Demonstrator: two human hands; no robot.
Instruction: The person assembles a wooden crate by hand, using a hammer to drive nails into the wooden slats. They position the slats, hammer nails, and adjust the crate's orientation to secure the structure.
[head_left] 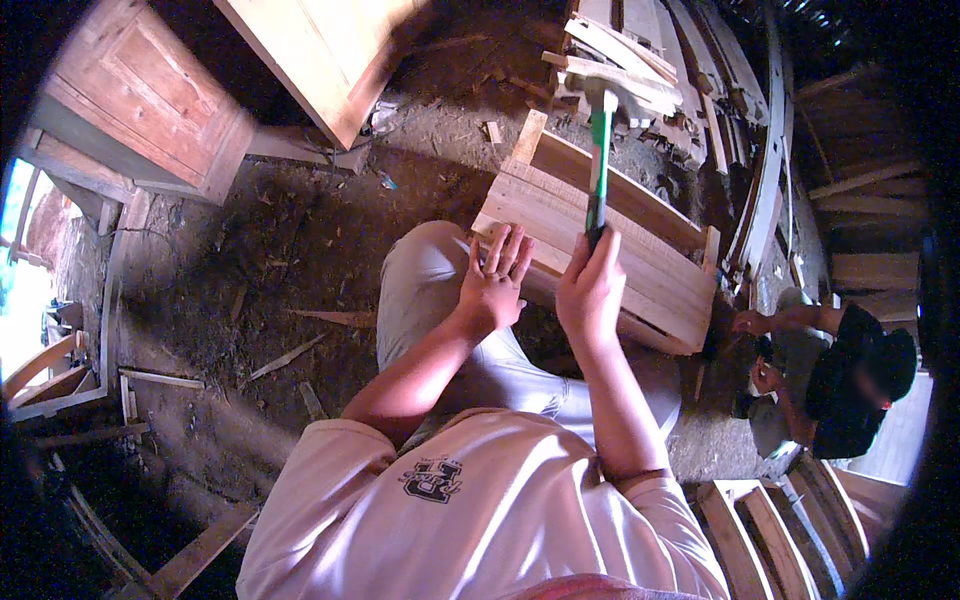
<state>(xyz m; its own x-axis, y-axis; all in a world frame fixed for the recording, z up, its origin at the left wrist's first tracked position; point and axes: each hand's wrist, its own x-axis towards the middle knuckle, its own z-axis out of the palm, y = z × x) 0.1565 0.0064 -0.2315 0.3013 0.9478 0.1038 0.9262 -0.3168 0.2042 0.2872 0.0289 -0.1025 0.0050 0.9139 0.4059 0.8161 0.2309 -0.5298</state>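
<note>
A hammer with a green and black handle points away from me, its head raised over the far side of a slatted wooden crate. My right hand is closed around the dark lower end of the handle. At the crate's near left corner, my left hand lies with its fingers stretched and apart on the pale boards. The crate rests in front of my knees, turned at a slant. No nail can be made out.
Stacked planks and offcuts lie beyond the crate. Panelled wooden furniture stands at the far left. To the right, a person in dark clothing crouches. Wooden frames lean at the lower right; scraps litter the dirt floor.
</note>
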